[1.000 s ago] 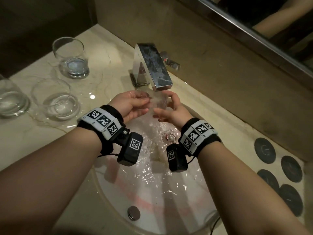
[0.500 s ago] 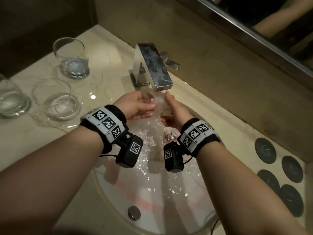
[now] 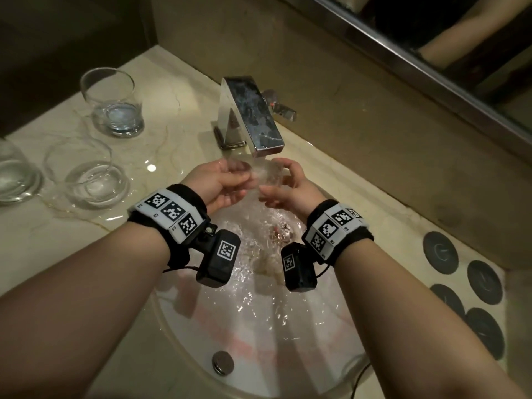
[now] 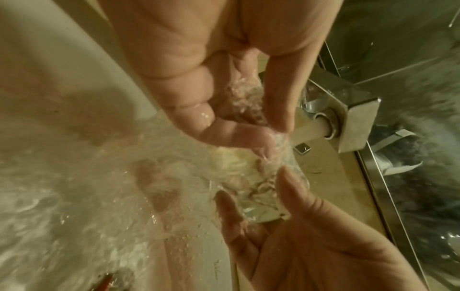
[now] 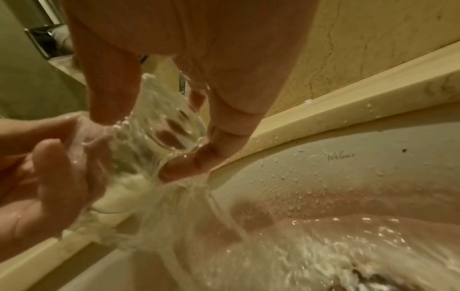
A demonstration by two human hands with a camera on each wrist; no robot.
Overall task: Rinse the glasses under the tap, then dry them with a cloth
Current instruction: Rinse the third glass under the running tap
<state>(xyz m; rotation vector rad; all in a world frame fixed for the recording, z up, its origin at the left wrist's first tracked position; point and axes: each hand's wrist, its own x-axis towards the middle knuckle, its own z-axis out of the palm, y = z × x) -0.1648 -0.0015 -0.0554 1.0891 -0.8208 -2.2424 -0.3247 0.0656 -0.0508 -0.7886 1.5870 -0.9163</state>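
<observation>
Together we see both hands over the round white sink (image 3: 178, 335), holding one clear glass (image 3: 266, 175) under the square chrome tap (image 3: 250, 116); the left hand (image 3: 218, 182) has its fingers (image 4: 224, 135) curled around one end of the glass, and the right hand (image 3: 290, 188) cups the other end, its fingers (image 5: 224, 122) bent around the wall and its thumb pressed against the near side; neither hand stands wide. Water streams from the spout over the glass and runs in a foamy sheet into the basin, where it ripples around the drain (image 3: 283, 233); the glass is so transparent and so covered in running water that we cannot make out its rim or which way it is tilted.

On the pale, veined marble surface (image 3: 178, 90) to the left stand three more tumblers: a straight-sided one (image 3: 113, 103) farthest back, a rounder one (image 3: 89, 177) near the sink in a puddle, and a third (image 3: 14, 174) cut off by the left edge; each looks thick at the base. Four dark round discs (image 3: 466, 292) lie on the surface to the right; a mirror's metal edge (image 3: 431, 64) crosses the top corner; a small metal overflow cap (image 3: 223, 362) sits on the near wall of the sink.
</observation>
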